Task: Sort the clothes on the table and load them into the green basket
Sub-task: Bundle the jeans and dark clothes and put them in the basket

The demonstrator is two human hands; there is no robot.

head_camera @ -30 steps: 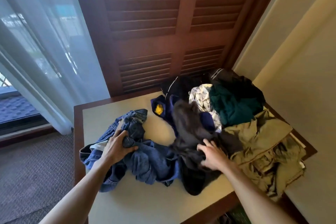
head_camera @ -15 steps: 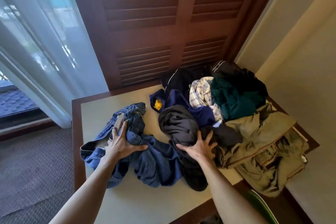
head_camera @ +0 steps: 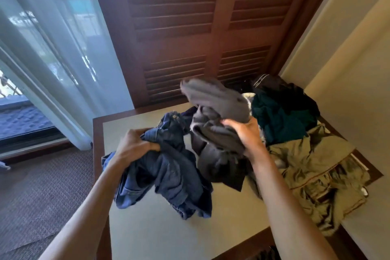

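Note:
My left hand (head_camera: 133, 145) grips a bunched pair of blue jeans (head_camera: 168, 173), lifted off the table (head_camera: 160, 230) with the legs hanging down. My right hand (head_camera: 247, 135) grips a dark grey garment (head_camera: 217, 112), raised above the table, its top flopping up and left. Behind and to the right lies a pile: a teal garment (head_camera: 280, 118), a black garment (head_camera: 289, 91) and an olive garment (head_camera: 312, 167) draped over the table's right edge. The green basket is not in view.
Brown louvred doors (head_camera: 190, 27) stand behind the table. A sheer white curtain (head_camera: 52, 48) hangs at the left over a window. A cream wall (head_camera: 348, 69) runs along the right. Dark carpet (head_camera: 42, 196) covers the floor to the left.
Both hands have closed on the garments and lifted them off the table: the jeans with the left, the grey garment with the right. The camera has moved closer and tilted.

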